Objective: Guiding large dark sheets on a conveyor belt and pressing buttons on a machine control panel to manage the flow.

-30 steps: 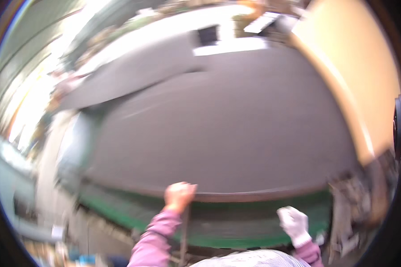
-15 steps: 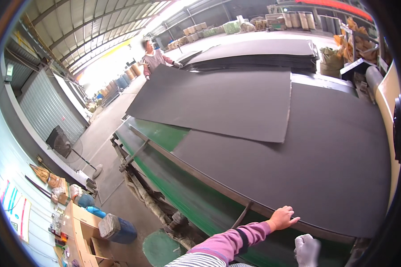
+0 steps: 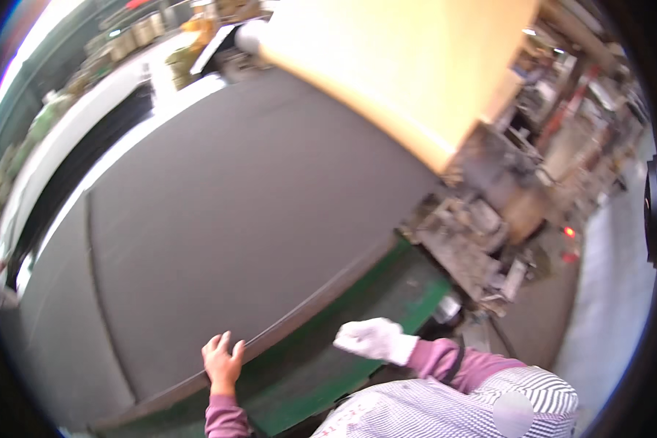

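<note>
My left hand (image 3: pixel 223 359), bare, is at the near edge of a wide dark grey sheet (image 3: pixel 233 212). Its fingers are apart and hold nothing; the tips reach the sheet's edge. My right hand (image 3: pixel 371 340), in a white glove, is curled closed over the green machine bed (image 3: pixel 299 387), apart from the sheet. What it holds, if anything, is hidden. The sheet lies flat across the machine. Toward its left, a dark line (image 3: pixel 91 248) runs across, where another grey sheet (image 3: pixel 58 292) meets or overlaps it.
A large pale yellow sheet or roll (image 3: pixel 409 73) rises at the grey sheet's far right end. Blurred machine parts (image 3: pixel 460 241) crowd the right, with a small red light (image 3: pixel 569 231). A dark stack (image 3: pixel 87 146) stands beyond the sheet. A co-worker's sleeve (image 3: pixel 4 296) shows at the far left.
My view has swung to the right, so the yellow sheet and machine parts now show. My left hand stays near the sheet's edge. The right forearm has come into view. The picture is blurred.
</note>
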Demonstrator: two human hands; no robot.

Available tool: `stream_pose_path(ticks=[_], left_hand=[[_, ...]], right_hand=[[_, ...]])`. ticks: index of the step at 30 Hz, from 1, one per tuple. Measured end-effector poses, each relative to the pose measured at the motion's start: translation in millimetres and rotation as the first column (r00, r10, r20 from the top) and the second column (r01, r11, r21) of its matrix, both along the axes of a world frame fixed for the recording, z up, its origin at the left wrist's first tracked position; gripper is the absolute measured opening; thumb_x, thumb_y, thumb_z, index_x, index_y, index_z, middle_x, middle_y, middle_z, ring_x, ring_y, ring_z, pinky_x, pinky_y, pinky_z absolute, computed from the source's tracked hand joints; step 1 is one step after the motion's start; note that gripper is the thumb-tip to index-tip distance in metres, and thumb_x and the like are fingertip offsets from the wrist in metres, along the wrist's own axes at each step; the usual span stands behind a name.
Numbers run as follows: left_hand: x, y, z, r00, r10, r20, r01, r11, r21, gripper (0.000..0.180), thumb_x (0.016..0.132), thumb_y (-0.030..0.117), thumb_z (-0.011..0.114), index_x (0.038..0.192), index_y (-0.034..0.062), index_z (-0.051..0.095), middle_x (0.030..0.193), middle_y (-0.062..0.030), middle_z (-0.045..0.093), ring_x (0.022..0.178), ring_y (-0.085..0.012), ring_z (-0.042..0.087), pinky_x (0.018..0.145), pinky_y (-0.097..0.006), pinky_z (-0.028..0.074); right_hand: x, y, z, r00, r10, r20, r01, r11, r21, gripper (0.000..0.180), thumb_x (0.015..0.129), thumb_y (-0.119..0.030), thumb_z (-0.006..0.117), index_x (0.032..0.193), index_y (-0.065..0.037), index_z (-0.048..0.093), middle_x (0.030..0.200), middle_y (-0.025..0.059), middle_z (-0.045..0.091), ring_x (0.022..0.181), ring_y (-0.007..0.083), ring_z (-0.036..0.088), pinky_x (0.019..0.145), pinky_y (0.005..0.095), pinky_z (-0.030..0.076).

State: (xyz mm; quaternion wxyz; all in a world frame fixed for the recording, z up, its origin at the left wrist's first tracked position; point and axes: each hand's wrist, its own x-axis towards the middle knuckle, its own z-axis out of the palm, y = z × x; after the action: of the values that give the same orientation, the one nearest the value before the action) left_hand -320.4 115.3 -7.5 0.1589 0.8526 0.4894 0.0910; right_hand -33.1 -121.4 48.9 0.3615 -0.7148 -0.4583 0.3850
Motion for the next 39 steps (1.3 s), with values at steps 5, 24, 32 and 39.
stream_pose_path(ticks=[5,24,32,39], left_hand=[[20,11,-31,0.986,-0.068,0.151,0.064,0.998,0.029,0.032,0.095,0.028,0.055,0.105,0.0013,0.070,0.104,-0.0185,0.069,0.103,-0.0332,0.063,0.095,-0.042,0.048],[-4,6,14,0.936,-0.152,0.316,0.019,0.921,0.388,0.024,0.086,0.026,0.067,0.095,0.0041,0.070,0.103,-0.0135,0.069,0.104,-0.0320,0.063,0.091,-0.043,0.048],[-234,100,-47,0.770,0.602,-0.210,-0.529,0.788,0.315,0.065,0.079,0.045,0.072,0.120,-0.0036,0.057,0.121,-0.0194,0.057,0.114,-0.0371,0.052,0.099,-0.045,0.044],[-137,69,-36,0.926,0.371,-0.071,-0.357,0.921,0.157,0.055,0.076,0.039,0.075,0.112,0.0001,0.059,0.114,-0.0186,0.057,0.108,-0.0367,0.053,0.092,-0.045,0.048]], right_hand=[[1,-7,-1,0.965,0.089,0.248,-0.044,0.982,-0.183,0.027,0.094,-0.045,0.053,0.098,-0.019,0.063,0.078,0.0106,0.067,0.074,0.0342,0.067,0.065,0.0452,0.053],[-36,179,-17,0.725,0.111,0.680,-0.306,0.936,0.174,0.045,0.075,-0.011,0.072,0.119,-0.007,0.063,0.123,0.0169,0.062,0.115,0.0334,0.059,0.099,0.0424,0.048],[-69,235,-28,0.751,0.235,0.617,-0.468,0.849,0.246,0.041,0.072,-0.026,0.070,0.104,-0.003,0.062,0.109,0.0180,0.061,0.106,0.0363,0.058,0.092,0.0469,0.047],[-77,239,-20,0.636,0.282,0.718,-0.336,0.939,-0.071,0.051,0.065,-0.030,0.079,0.102,-0.003,0.055,0.108,0.0186,0.057,0.104,0.0379,0.056,0.090,0.0476,0.046]])
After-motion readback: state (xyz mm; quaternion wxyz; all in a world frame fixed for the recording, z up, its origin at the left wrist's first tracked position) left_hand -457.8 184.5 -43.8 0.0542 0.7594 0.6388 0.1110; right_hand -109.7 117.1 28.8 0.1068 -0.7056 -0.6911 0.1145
